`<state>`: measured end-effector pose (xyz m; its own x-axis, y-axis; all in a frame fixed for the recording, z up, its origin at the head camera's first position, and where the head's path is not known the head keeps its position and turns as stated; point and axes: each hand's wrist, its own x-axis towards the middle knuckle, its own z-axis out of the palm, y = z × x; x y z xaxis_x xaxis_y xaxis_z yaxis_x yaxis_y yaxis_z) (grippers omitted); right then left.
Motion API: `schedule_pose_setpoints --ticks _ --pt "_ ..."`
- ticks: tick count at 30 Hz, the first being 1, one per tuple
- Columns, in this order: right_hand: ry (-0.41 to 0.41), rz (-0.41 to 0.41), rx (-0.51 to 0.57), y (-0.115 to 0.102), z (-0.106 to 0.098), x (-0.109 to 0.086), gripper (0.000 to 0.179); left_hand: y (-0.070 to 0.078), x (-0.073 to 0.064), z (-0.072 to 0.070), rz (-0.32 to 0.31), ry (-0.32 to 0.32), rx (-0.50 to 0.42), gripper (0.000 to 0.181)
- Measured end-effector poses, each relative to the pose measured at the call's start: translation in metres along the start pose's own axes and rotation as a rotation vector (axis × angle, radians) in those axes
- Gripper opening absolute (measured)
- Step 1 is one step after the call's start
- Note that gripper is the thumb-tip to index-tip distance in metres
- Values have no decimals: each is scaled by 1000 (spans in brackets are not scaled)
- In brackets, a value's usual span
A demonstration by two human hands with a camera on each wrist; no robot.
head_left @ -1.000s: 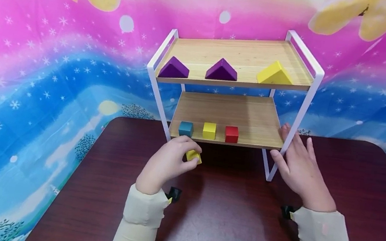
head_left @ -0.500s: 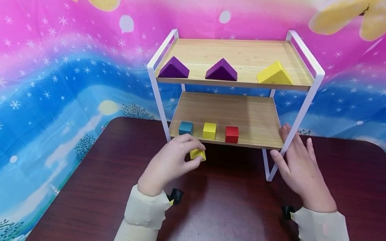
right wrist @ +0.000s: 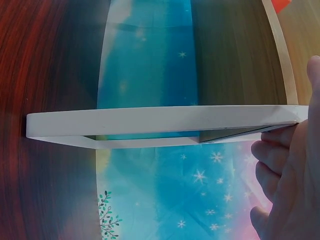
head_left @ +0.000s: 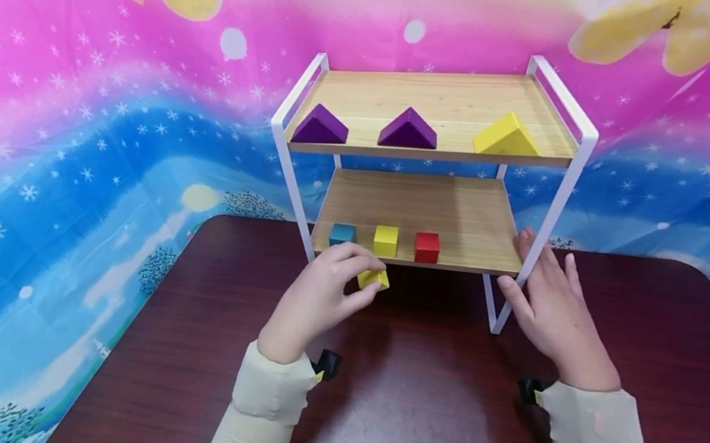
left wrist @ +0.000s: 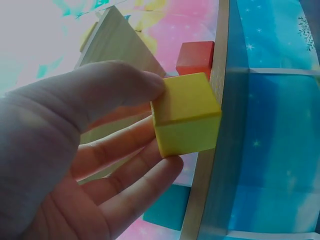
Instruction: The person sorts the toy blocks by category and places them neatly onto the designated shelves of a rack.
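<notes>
My left hand pinches a yellow cube between thumb and fingers, just in front of the lower board's edge. On the lower board of a two-tier shelf stand a teal cube, another yellow cube and a red cube, in a row along the front. The left fingers partly overlap the teal cube in the head view. My right hand holds the shelf's white right front leg, thumb on the inner side and fingers behind it.
On the top board, two purple triangular blocks and a yellow triangular block line the front edge. The shelf stands on a dark red-brown table, with a patterned cloth behind and to the left.
My left hand has moved slightly right and up toward the shelf with the yellow cube, now partly overlapping the teal cube. The right hand stays on the leg.
</notes>
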<state>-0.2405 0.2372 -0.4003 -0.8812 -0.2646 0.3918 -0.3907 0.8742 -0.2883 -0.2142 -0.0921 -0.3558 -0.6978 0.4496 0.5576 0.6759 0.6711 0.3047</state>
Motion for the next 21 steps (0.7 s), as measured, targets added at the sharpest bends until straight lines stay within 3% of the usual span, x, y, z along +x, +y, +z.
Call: schedule_pose_setpoints --ticks 21 --pt "11 -9 18 0 -1 0 66 10 5 8 53 106 -31 23"
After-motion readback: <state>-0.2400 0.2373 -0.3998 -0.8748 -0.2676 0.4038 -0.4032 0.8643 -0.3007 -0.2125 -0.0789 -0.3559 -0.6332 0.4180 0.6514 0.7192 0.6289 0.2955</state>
